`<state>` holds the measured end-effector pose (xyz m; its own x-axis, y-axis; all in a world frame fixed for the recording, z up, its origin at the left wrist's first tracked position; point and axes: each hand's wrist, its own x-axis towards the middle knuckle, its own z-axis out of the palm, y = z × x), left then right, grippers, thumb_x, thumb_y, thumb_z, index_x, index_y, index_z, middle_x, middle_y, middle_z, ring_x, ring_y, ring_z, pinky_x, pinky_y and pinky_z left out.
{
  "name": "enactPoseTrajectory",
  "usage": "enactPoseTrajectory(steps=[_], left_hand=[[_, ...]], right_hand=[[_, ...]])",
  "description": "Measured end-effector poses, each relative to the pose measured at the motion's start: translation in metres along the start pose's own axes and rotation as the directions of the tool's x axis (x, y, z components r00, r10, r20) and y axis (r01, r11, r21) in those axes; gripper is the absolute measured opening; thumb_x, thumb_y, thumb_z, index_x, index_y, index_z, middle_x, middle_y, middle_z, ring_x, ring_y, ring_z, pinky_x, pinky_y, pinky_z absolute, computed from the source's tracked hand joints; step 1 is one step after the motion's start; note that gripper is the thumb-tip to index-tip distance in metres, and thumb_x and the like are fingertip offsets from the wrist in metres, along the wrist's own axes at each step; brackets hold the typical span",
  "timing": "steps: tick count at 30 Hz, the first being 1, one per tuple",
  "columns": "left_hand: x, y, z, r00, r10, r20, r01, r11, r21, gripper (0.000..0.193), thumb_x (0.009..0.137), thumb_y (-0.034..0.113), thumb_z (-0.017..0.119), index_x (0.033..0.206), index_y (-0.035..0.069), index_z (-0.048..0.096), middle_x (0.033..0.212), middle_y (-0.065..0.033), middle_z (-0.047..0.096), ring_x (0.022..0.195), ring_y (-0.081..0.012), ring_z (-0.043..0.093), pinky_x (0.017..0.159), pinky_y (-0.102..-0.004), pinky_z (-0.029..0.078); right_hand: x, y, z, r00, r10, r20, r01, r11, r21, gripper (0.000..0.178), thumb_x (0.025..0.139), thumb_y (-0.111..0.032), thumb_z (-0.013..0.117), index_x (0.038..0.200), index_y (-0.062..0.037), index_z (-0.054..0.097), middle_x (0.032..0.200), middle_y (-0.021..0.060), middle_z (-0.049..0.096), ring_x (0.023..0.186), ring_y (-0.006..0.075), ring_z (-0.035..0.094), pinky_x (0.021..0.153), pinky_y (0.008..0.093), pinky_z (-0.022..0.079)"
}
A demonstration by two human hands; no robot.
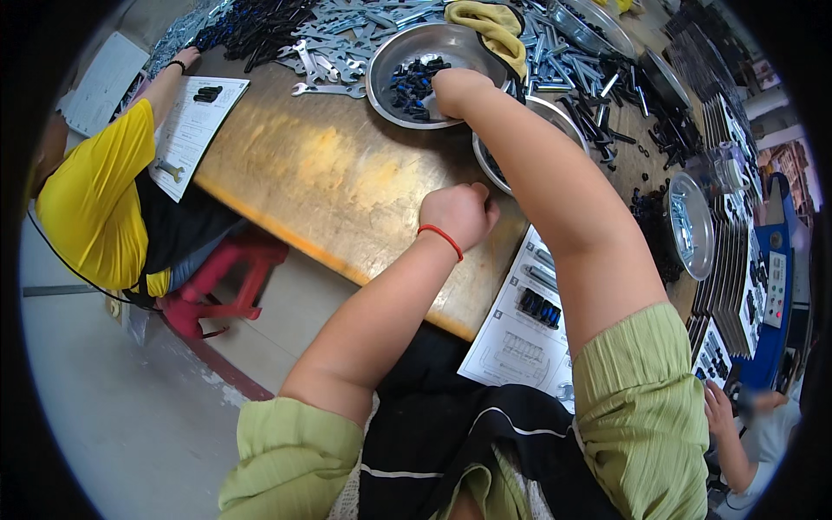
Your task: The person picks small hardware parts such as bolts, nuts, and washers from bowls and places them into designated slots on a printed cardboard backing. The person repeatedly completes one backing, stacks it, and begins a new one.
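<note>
From where I stand, the step in hand looks like picking from the round, shallow stainless-steel bowl (pixel 425 39), set well in from the near edge of the worn, yellow-brown wooden table (pixel 286 199). The right hand (pixel 464 94) reaches over the bowl's right rim, its fingertips hidden, so I can't tell whether they grip any of the small black fasteners with blue bands (pixel 412 91) lying there. Well apart from it, the left hand (pixel 455 217) is loosely curled above the table, nearer that near edge; whether it holds anything I can't see. I'd pinch up only a few pieces at a time and check that each has its blue band. The right forearm spans a second round metal bowl (pixel 487 169), so I'd lift it clear of that rim on the way out. The white printed sheet (pixel 503 342) overlaps the near edge, with a neat row of dark, blue-marked pieces (pixel 539 308) on it; the left hand could steady the paper so that row isn't disturbed.
</note>
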<state>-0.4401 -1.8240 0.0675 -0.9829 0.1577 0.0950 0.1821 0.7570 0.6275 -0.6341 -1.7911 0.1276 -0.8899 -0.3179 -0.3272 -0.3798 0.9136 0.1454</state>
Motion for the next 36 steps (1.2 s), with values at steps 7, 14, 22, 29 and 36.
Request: enactPoseTrajectory(steps=[7,14,22,29,36], left_hand=[[0.002,0.006,-0.006,0.996,-0.023,0.082,0.023,1.0,-0.003,0.027,0.083,0.035,0.059,0.08,0.009,0.067,0.078,-0.0162,0.069,0.075,-0.0366,0.067,0.068,-0.0481,0.054],[-0.001,-0.028,0.018,0.99,-0.123,-0.064,0.018,0.575,-0.818,0.03,0.099,0.029,0.055,0.094,0.003,0.069,0.075,-0.0067,0.069,0.06,-0.0133,0.059,0.057,-0.0248,0.047],[-0.037,0.104,-0.011,0.869,0.273,0.412,0.413,0.055,-0.909,0.027,0.096,0.018,0.064,0.115,-0.001,0.065,0.087,-0.0017,0.066,0.076,-0.0075,0.06,0.068,-0.0206,0.049],[-0.041,0.132,0.012,0.611,0.342,0.714,0.741,0.069,-0.668,0.02,0.095,0.016,0.066,0.107,0.0,0.067,0.089,-0.0018,0.067,0.078,-0.0061,0.061,0.07,-0.0196,0.051],[-0.058,0.153,0.015,0.861,0.347,0.372,-0.201,0.904,-0.378,0.016,0.08,0.018,0.068,0.092,0.006,0.07,0.089,-0.0061,0.069,0.082,-0.0202,0.066,0.07,-0.0349,0.054]], right_hand=[[-0.051,0.015,-0.019,0.903,-0.018,-0.429,0.182,0.921,0.345,0.019,0.076,-0.014,0.07,0.094,-0.0065,0.071,0.089,0.0113,0.072,0.086,0.0309,0.069,0.074,0.038,0.055],[-0.216,0.039,-0.013,0.82,0.109,-0.562,0.393,0.606,0.692,0.011,0.08,-0.006,0.068,0.086,-0.0019,0.06,0.069,-0.0025,0.055,0.064,0.0053,0.048,0.058,0.0231,0.041],[-0.353,0.067,0.034,0.88,0.336,-0.335,0.076,0.598,0.798,0.014,0.084,-0.009,0.067,0.095,-0.0021,0.061,0.079,0.012,0.067,0.069,0.0214,0.064,0.065,0.0306,0.05],[-0.403,0.088,0.067,0.841,0.425,-0.335,0.103,0.482,0.87,0.014,0.087,-0.007,0.065,0.097,-0.0022,0.057,0.08,0.0096,0.065,0.068,0.0172,0.058,0.064,0.0292,0.047],[-0.427,0.106,0.109,0.8,0.58,-0.153,-0.113,0.395,0.912,0.012,0.079,-0.006,0.069,0.089,-0.0022,0.066,0.083,0.0065,0.065,0.075,0.017,0.06,0.069,0.0306,0.049]])
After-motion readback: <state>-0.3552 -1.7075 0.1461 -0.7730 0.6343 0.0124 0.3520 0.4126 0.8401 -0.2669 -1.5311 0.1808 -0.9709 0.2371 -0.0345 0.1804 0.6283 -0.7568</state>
